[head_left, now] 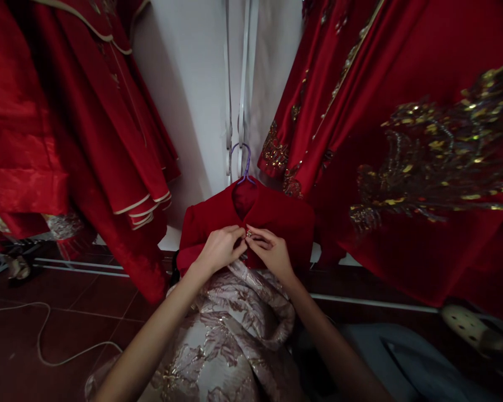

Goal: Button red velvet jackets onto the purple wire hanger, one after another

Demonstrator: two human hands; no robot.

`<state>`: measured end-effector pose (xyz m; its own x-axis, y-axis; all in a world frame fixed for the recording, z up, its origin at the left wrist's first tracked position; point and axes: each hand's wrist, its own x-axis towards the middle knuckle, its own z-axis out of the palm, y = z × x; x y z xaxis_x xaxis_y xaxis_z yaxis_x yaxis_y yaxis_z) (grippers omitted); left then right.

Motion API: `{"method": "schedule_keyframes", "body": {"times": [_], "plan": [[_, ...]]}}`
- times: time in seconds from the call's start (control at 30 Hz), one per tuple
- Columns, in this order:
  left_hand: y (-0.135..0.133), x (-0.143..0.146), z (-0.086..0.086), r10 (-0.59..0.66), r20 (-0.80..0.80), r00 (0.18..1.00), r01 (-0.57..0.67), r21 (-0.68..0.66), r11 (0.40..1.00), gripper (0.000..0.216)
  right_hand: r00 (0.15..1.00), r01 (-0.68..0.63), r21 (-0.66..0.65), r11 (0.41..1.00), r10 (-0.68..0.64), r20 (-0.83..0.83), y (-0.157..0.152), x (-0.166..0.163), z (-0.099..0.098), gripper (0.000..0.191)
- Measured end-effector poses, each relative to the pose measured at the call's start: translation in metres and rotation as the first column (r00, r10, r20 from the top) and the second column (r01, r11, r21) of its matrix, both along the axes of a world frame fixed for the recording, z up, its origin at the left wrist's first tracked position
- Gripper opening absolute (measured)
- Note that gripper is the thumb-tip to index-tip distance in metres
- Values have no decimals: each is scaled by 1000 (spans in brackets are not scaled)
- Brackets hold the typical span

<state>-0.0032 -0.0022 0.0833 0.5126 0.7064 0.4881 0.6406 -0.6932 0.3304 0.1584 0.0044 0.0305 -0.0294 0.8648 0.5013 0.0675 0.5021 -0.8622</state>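
Observation:
A red jacket [285, 219] hangs in front of me on a purple hanger [247, 162], its neckline open in a V. At the jacket's front, just below the V, my left hand [223, 249] pinches the fabric edge. Facing it, my right hand [273, 255] is closed at a small shiny button [248, 234], the fingertips of both hands nearly meeting there. A pale, metallic-patterned fabric [222, 340] lies bunched beneath my wrists, below the jacket.
Red garments [109, 123] hang on the left, and red sequined garments [402, 167] on the right. Behind the hanger, white metal bars [242, 72] run up a pale wall. A white cord [46, 335] crosses the tiled floor. A pale clog [461, 324] sits at lower right.

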Motion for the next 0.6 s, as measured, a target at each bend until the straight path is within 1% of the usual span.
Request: {"method": "schedule_keyframes", "body": {"times": [0.07,0.13,0.2,0.23,0.27,0.3,0.37,0.43,0.47,0.53,0.6], "plan": [[1,1,0,-14,12,1000,14,-9,1000,13,999,-20,1,1000,20,25,2,1,2,38],[1,-3,-5,-66,41,997,68,-48,997,18,998,-26,-16,1000,26,51,0,3,1,44],[-2,-15,-15,-123,39,992,126,-95,987,33,995,-29,-26,999,32,97,-8,6,-5,57],[-4,-24,-21,-130,18,991,131,-118,984,43,990,-26,-20,999,29,139,-14,8,-10,64],[-7,-35,-28,-114,-10,993,111,-138,984,53,981,-14,-7,1000,15,196,-19,10,-17,71],[-10,-46,-35,-66,-40,997,58,-158,986,59,965,16,11,1000,-18,260,-25,13,-25,75],[-15,-69,-49,75,-78,994,-87,-162,983,57,916,141,38,989,-145,375,-36,17,-41,74],[-20,-87,-60,243,-95,965,-253,-115,961,52,849,297,34,954,-280,449,-41,19,-56,62],[-21,-94,-64,317,-102,943,-326,-81,942,51,817,357,24,934,-324,476,-41,19,-61,55],[-22,-106,-68,422,-122,898,-428,-19,904,44,779,417,3,909,-360,513,-38,17,-68,44],[-22,-115,-65,449,-154,880,-455,-7,890,33,774,421,-10,907,-353,525,-33,15,-70,37]]}}
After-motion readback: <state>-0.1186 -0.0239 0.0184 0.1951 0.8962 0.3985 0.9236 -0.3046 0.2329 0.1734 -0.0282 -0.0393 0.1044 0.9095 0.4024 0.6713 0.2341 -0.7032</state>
